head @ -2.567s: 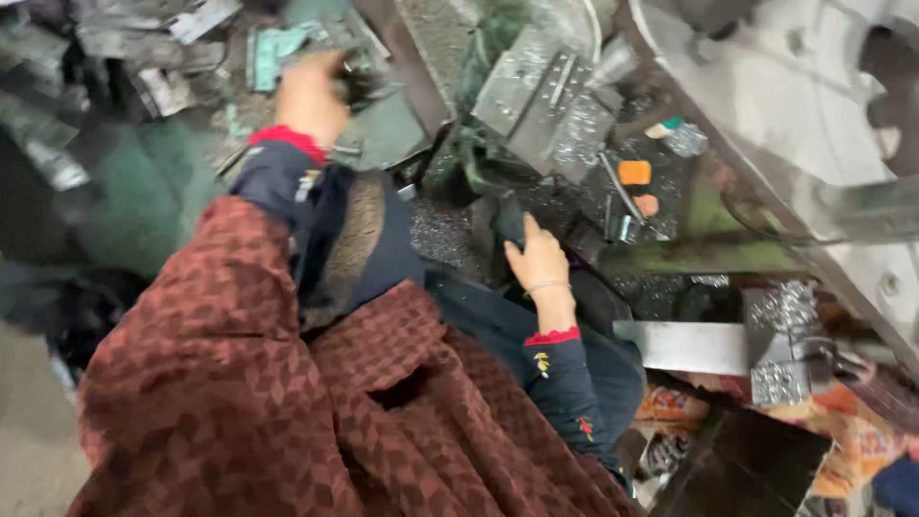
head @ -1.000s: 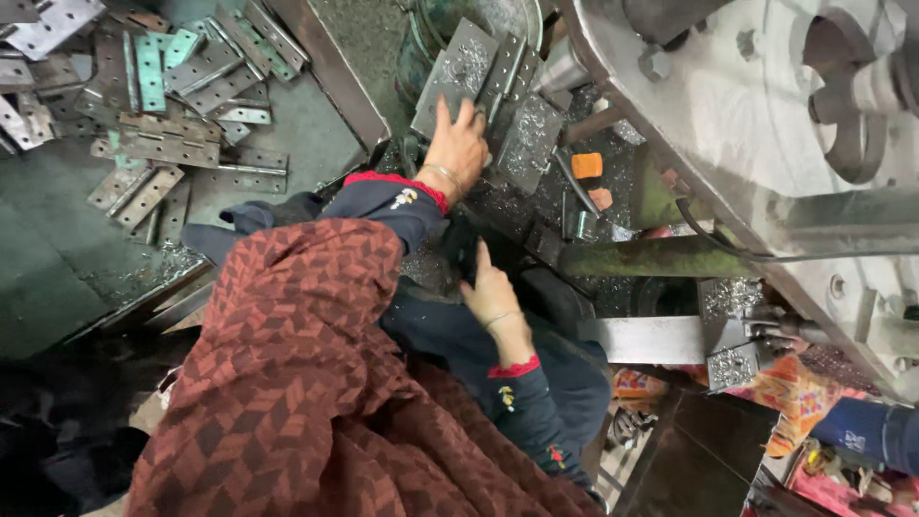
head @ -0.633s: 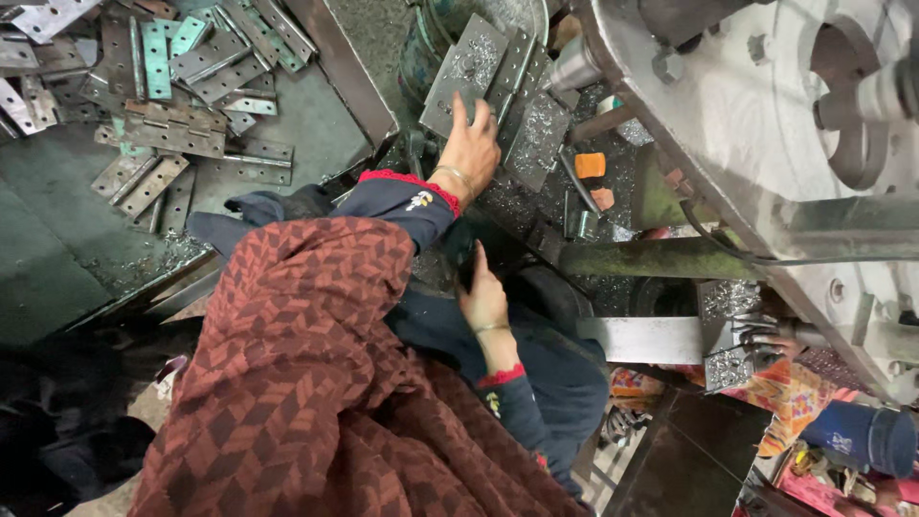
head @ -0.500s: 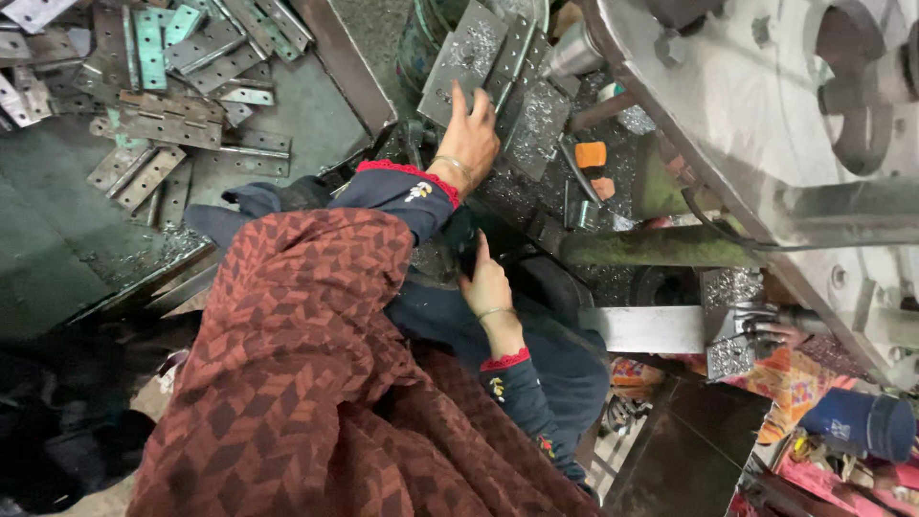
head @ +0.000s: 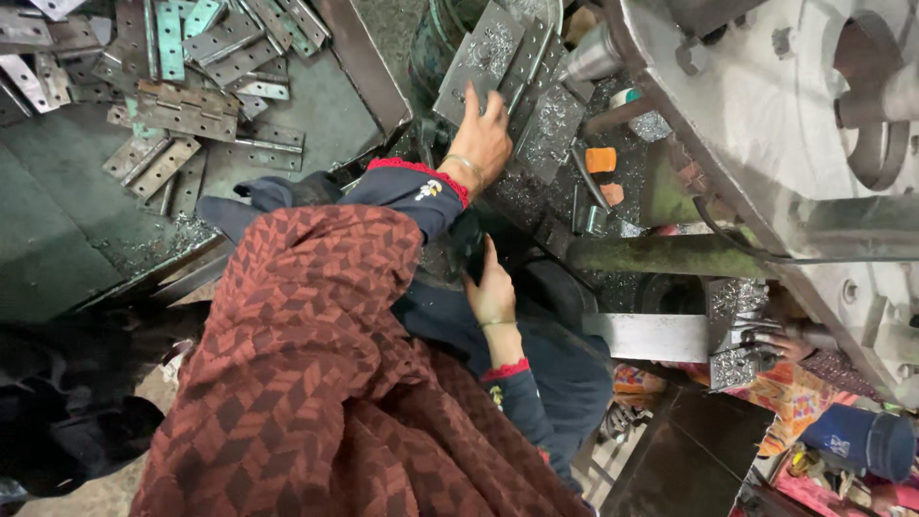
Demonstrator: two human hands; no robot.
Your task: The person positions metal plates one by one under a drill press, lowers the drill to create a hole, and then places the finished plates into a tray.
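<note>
Item: grey metal plate [head: 479, 59], leaning on a stack beside the press machine [head: 766, 124]. Left hand [head: 481, 139] rests on it, fingers spread, not yet closed. Right hand [head: 492, 292] lies low by the lap; grip cannot be told. Advice: grasp the plate's edge firmly, mind the swarf. Nearby: loose hinges [head: 182, 105] on the bench [head: 57, 258]; orange block [head: 600, 159].

Single head-worn view, looking steeply down, close over lap, metal plates [head: 483, 57], machine [head: 766, 115]
</note>
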